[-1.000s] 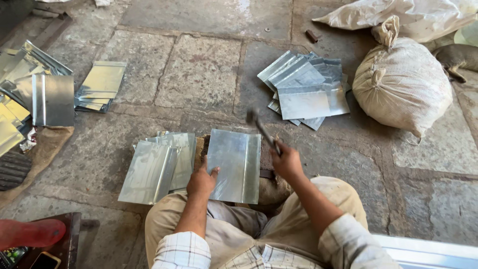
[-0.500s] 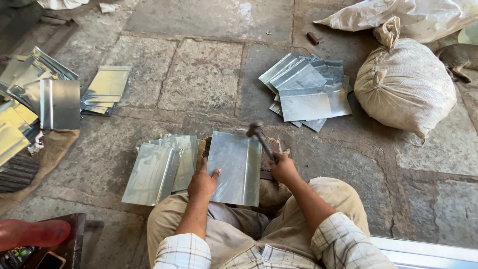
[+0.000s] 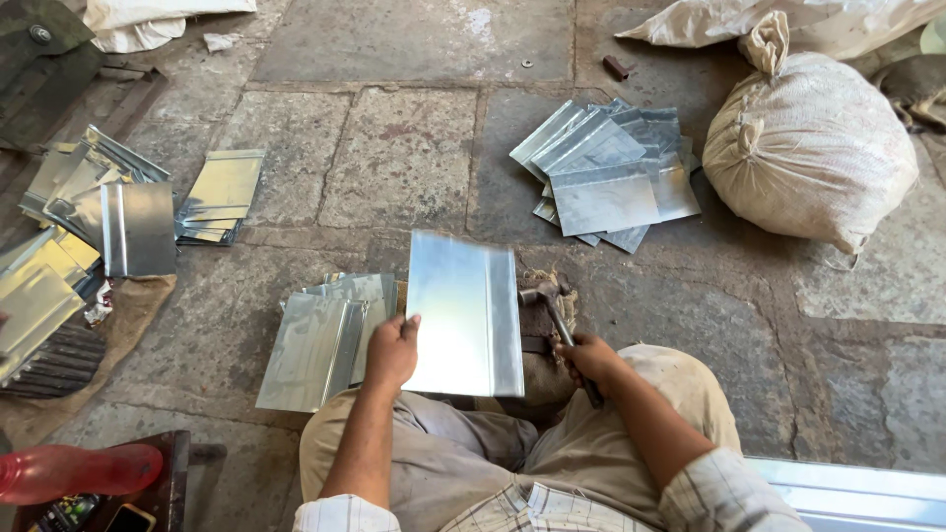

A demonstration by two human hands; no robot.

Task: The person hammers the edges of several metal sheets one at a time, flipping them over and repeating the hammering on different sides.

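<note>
Left hand (image 3: 391, 350): grip closed on the near left edge of a shiny metal sheet (image 3: 463, 313), which is lifted over the stone floor (image 3: 394, 158).
Right hand (image 3: 589, 357): fist wrapped around a hammer (image 3: 557, 315), its head just right of the sheet.
Beside: sheet pile (image 3: 325, 340) at left.
Farther off: second sheet stack (image 3: 606, 172), tied sack (image 3: 803, 148).

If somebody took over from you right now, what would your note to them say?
Left hand: grips the lower left edge of the metal sheet, tilted up off the floor.
Right hand: holds the hammer, head low beside the sheet's right edge.
A pile of sheets lies left of the held one; another stack lies ahead, by the sack.
Cannot tell which pile is finished.
</note>
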